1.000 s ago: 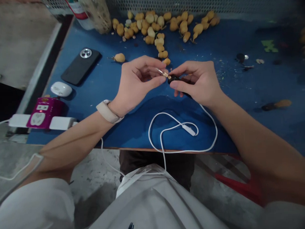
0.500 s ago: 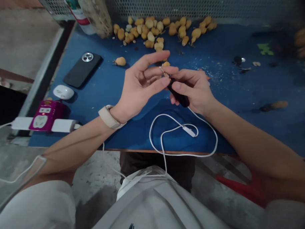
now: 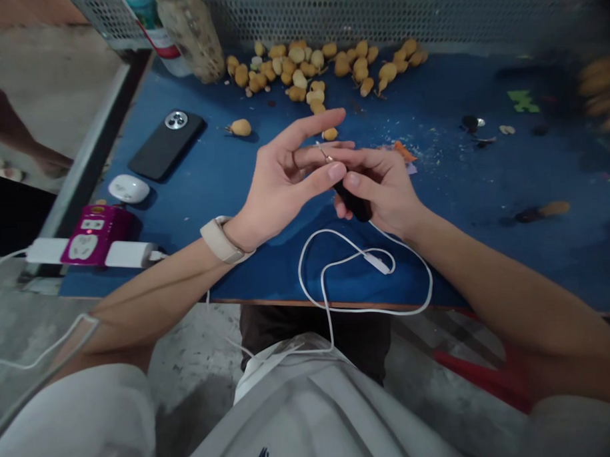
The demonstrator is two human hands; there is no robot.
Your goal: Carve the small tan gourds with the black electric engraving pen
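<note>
A black corded hand tool (image 3: 355, 199) with a thin metal tip (image 3: 323, 151) is held between my hands over the blue table. My right hand (image 3: 391, 192) is closed around its dark body, thumb along the top. My left hand (image 3: 288, 172) pinches at the front end with thumb and bent fingers, its index finger stretched out above. What exactly the left fingertips grip is partly hidden. From the tool's rear runs a white cable (image 3: 429, 271), looped on the table, with an inline switch (image 3: 377, 262). A small yellow gourd (image 3: 330, 134) lies just beyond my fingers.
Several small gourds (image 3: 299, 65) are heaped along the back mesh. At left are a black phone (image 3: 165, 150), a white case (image 3: 128, 188), a magenta power socket (image 3: 98, 232) and bottles. Shavings and an orange scrap (image 3: 405, 152) lie right. Another person's arm (image 3: 16, 128) shows far left.
Both hands and the tool have shifted slightly down in view; the metal tip shows more plainly. Another person's arm has come into view at far left.
</note>
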